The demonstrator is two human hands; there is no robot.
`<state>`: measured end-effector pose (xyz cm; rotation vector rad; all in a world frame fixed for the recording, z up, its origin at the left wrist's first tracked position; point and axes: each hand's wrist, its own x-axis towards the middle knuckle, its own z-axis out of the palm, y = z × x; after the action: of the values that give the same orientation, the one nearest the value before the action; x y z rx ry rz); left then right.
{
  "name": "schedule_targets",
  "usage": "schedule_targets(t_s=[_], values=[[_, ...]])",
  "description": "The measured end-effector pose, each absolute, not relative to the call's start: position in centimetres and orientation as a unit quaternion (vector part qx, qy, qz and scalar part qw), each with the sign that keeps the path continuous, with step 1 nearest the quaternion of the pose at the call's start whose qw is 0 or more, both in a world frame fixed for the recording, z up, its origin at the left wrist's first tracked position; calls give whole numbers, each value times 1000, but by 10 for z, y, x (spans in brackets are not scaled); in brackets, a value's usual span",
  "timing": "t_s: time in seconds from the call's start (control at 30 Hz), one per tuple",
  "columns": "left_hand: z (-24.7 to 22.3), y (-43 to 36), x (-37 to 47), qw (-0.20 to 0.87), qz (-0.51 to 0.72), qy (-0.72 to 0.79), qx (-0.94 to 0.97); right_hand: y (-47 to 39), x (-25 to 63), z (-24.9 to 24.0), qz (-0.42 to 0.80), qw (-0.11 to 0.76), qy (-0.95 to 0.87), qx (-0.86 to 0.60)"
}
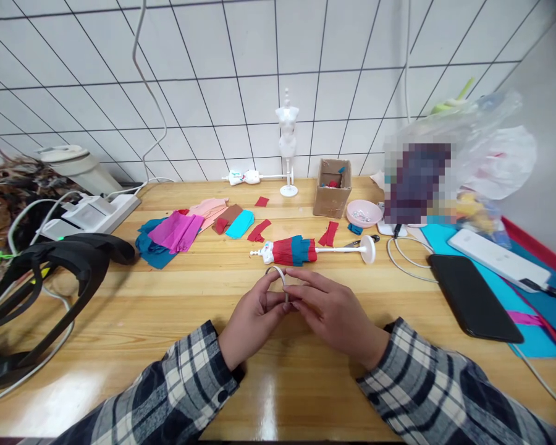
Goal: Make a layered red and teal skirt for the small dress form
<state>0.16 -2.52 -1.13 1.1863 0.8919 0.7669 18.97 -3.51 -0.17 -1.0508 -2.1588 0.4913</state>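
Note:
Both hands hold a thin white ring, which looks like a narrow roll of tape [283,277], above the near middle of the table. My left hand [254,318] grips its lower left side between thumb and fingers. The fingertips of my right hand [336,309] pinch the ring's right edge and meet the left thumb. Just beyond the hands lies a small white dress-form mannequin [267,253] on its side. It wears a layered red and teal crepe-paper skirt [294,250], and its round base points right.
Paper pieces [176,232] lie left of centre. A second mannequin [287,133] stands by the wall, with another lying beside it. A cardboard box [332,188], pink bowl [364,213], phone [475,298] and cables are to the right. A black headset [50,272] and power strip [90,216] sit left.

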Motion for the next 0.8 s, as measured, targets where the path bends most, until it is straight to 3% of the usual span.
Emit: schedule_targets(t_s=[0.17,0.37,0.47,0.57,0.67,0.8], values=[[-15,-26,0,635,306,395,589,-35,191,-3,158,328,-827,-428],[-3,-26,-4,387,175,480,767,-35,189,0,116,261,-846,-449],[6,-27,-5,326,129,503,790,-36,186,-2,118,229,-847,-466],[8,-28,-5,317,122,510,791,-38,183,-5,104,209,-857,-459],[4,-24,-6,378,148,500,765,-40,180,-5,84,213,-866,-444],[-1,-5,-23,454,230,526,681,-40,186,3,81,285,-845,-445]])
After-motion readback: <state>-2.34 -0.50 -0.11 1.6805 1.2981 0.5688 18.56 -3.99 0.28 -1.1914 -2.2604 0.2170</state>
